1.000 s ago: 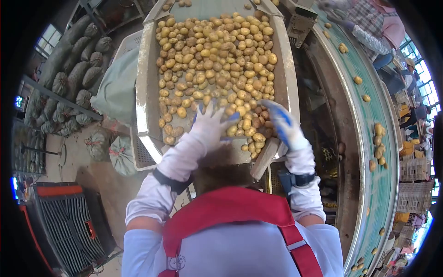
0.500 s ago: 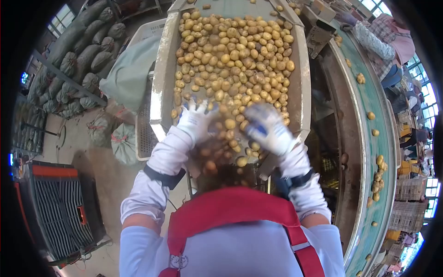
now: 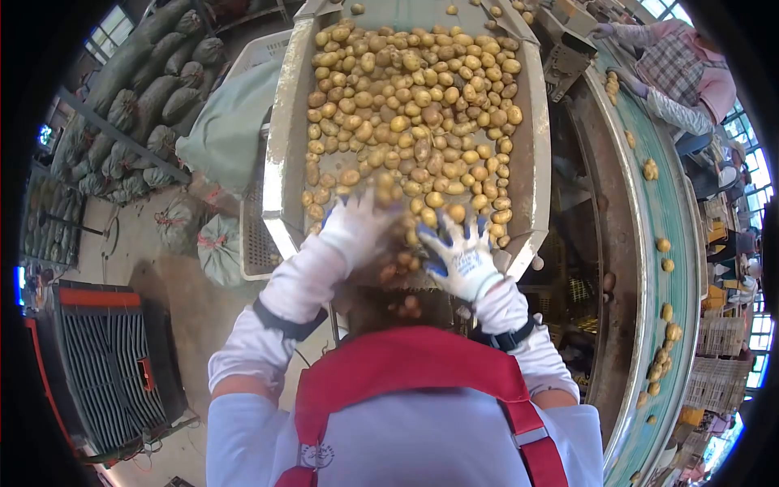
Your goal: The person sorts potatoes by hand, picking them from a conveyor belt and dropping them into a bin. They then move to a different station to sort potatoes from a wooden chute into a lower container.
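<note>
Now, right hand (image 3: 464, 264) spread at near edge of tray (image 3: 531, 154), left hand (image 3: 361, 229) blurred, grip unclear; potatoes (image 3: 399, 123) could bruise, swept over too hard.

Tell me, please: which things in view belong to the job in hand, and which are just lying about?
In the job:
- left gloved hand
- right gloved hand
- potatoes
- trough holding them

Apparently just lying about:
- tied sack on the floor
- green fabric beside the trough

pale flr (image 3: 114, 264) at l, bright paned windows (image 3: 753, 162) at r
</note>
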Available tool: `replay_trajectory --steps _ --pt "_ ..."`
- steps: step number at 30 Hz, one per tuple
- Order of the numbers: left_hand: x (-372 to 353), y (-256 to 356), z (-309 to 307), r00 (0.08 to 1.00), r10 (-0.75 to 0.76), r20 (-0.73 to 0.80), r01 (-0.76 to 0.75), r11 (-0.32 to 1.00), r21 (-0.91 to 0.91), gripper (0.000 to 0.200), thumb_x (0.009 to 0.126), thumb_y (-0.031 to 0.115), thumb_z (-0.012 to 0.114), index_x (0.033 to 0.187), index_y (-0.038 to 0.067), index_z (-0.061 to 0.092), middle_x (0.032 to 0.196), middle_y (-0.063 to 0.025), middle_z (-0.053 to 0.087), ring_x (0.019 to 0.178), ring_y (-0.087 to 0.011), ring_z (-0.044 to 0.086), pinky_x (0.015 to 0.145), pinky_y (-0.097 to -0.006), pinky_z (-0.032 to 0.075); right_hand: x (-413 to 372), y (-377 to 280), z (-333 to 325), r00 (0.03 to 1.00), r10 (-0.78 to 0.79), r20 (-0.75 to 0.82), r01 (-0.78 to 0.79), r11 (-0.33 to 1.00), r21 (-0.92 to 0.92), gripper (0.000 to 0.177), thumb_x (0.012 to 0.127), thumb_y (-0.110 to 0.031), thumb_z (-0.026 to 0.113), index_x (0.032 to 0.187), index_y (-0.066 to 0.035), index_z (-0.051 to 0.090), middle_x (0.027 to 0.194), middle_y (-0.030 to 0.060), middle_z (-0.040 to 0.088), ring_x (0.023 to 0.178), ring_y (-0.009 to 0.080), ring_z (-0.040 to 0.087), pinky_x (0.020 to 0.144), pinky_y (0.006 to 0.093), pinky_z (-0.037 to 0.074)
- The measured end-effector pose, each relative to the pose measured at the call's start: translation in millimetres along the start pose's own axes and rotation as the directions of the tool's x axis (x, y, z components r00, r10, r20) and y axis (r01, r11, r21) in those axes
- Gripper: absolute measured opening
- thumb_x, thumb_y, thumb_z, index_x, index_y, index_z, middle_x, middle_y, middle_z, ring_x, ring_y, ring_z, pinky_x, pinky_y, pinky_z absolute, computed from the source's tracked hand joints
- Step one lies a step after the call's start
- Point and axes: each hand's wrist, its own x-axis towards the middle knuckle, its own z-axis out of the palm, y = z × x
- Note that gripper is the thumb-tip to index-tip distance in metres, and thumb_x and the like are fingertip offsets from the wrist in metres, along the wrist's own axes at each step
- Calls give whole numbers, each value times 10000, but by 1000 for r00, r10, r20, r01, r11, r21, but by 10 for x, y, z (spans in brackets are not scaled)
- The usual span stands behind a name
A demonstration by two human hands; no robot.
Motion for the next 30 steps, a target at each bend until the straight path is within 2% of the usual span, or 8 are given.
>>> replay_trajectory --steps 6,7,9,12,20,22,24,30 --pt "80 -229 -343 987 40 -156 -76 969 -236 356 877 285 641 1221 191 635 1094 -140 641 935 -327 654 797 -402 537 -51 170 -276 972 -232 36 199 896 397 527 849 -438 630 1337 -259 544 1513 113 357 1285 415 443 1070 554 355" --pt "286 -374 -264 951 37 -308 -111 968 -225 411 870 316 648 1259 189 608 1170 -158 614 1029 -338 623 867 -421 513 114 313 -160 926 -220 -308 316 896 310 464 860 -377 630 1297 -235 563 1458 94 440 1172 369 540 1027 473 427" --pt "492 -457 -111 889 34 -457 -143 968 -207 469 863 347 654 1298 187 582 1247 -176 587 1123 -349 593 937 -440 489 305 390 -398 942 -173 -287 268 902 337 428 881 -359 616 1286 -230 567 1411 141 478 1201 370 522 1024 474 424" --pt "651 -157 -209 987 -106 -122 106 994 -7 710 834 483 646 1439 182 428 1528 -195 326 1422 -429 249 1145 -561 232 1041 621 -223 968 173 -179 -154 981 117 632 896 -525 562 1450 -263 410 1556 138 287 1428 378 262 1128 610 237" --pt "70 -51 -329 967 125 223 -91 984 -155 498 857 436 633 1302 215 587 1394 -123 488 1234 -321 522 1042 -423 419 334 128 28 981 -130 -140 142 987 79 731 827 -484 656 1471 -281 377 1557 150 252 1409 412 271 1108 637 217" --pt "168 -122 -555 980 70 185 -24 972 -235 485 859 415 639 1286 188 601 1320 -147 542 1098 -315 612 936 -382 498 201 8 49 978 -173 -119 184 979 90 696 827 -485 660 1449 -292 414 1543 141 285 1369 401 338 1104 639 217" --pt "409 -355 -279 951 52 -305 -125 967 -224 561 864 440 632 1351 175 541 1396 -169 482 1219 -341 537 1020 -434 433 149 -4 -1 957 -289 40 284 954 91 596 853 -511 599 1400 -304 483 1532 113 333 1366 365 370 1105 641 233" --pt "571 -75 -26 993 45 -111 -33 993 114 652 891 502 569 1469 257 393 1526 -212 315 1417 -442 260 1158 -580 172 569 731 -509 887 -172 -429 343 867 361 389 873 -330 643 1216 -146 625 1277 164 584 1161 367 557 1025 439 425"
